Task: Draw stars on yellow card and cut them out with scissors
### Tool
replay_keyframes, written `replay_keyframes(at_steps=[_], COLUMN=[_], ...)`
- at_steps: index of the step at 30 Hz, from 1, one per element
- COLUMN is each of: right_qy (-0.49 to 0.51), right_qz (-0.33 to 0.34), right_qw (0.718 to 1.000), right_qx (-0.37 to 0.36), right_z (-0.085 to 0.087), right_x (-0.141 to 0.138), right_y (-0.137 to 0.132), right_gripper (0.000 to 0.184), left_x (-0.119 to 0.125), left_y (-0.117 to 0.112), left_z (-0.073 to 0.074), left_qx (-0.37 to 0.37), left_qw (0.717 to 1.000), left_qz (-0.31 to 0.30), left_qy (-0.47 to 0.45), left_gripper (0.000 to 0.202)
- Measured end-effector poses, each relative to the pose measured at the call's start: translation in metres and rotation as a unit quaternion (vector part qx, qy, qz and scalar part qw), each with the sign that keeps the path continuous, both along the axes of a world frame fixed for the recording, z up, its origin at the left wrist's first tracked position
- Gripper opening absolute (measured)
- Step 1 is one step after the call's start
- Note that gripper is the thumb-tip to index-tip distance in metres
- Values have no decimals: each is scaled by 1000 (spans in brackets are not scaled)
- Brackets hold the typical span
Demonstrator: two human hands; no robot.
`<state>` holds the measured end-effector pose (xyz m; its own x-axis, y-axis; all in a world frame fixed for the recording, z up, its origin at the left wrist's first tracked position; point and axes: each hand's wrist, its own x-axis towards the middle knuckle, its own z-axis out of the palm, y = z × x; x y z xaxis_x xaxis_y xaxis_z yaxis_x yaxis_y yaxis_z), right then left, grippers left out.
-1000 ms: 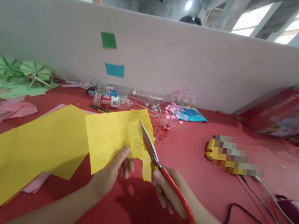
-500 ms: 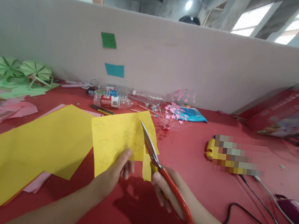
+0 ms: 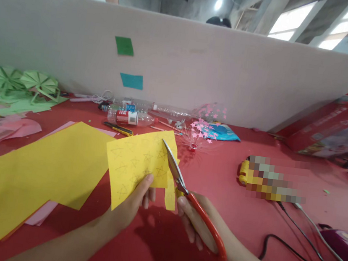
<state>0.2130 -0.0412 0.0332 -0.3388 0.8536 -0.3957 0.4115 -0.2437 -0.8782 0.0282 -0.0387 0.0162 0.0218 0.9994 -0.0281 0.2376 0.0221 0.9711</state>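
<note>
Between the thumb and fingers of my left hand point(image 3: 135, 202) is a yellow sheet of paper point(image 3: 136, 153) with several stars drawn on it in thin dark lines. My right hand point(image 3: 196, 218) grips red-handled scissors point(image 3: 203, 223). Their blades point(image 3: 172, 162) lie across the right part of the sheet, pointing up and to the left. A partly cut strip of yellow paper point(image 3: 171, 193) hangs below the blades, close to my right fingertips. The lower blade is partly hidden by the paper.
Larger yellow sheets point(image 3: 43, 161) lie at left over pink paper. Behind stand plastic bottles point(image 3: 127, 117), a utility knife point(image 3: 118, 129), a pink star decoration point(image 3: 202, 127) and a blue packet point(image 3: 223, 132). A yellow device point(image 3: 244, 171) with cables sits at right, before a red box point(image 3: 333, 124).
The scissor blades have closed further on the yellow paper. The cut piece on the right has folded back behind the blades. The whole view has shifted slightly.
</note>
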Motion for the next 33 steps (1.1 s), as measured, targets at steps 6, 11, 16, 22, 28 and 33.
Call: replay_keyframes(at_steps=[6,11,16,22,28,33], right_qy=[67,59,47,70,73,49], right_qz=[19,6,-13,-14,-23,-23], right_qw=[997,998,999,997,997,998], right_qx=[17,21,-5,5,-23,-30], right_z=[-5,-4,-8,-10,-11,-10], right_x=[0,-1,-1,-1,-1,-1], right_y=[-1,-1,-1,0,4,5], right_gripper=[61,62,58,59,57,52], left_x=[1,3,5,4,4,5], left_y=[-3,-3,-2,-2,-1,2], left_z=[-3,-5,-4,-6,-6,-9], left_qx=[-2,-12,-25,-32,-67,-92], left_qw=[1000,999,999,999,995,993], left_qz=[-16,-39,-27,-40,-65,-62], left_qy=[3,-8,-14,-14,-20,-28], left_gripper=[54,55,54,54,56,59])
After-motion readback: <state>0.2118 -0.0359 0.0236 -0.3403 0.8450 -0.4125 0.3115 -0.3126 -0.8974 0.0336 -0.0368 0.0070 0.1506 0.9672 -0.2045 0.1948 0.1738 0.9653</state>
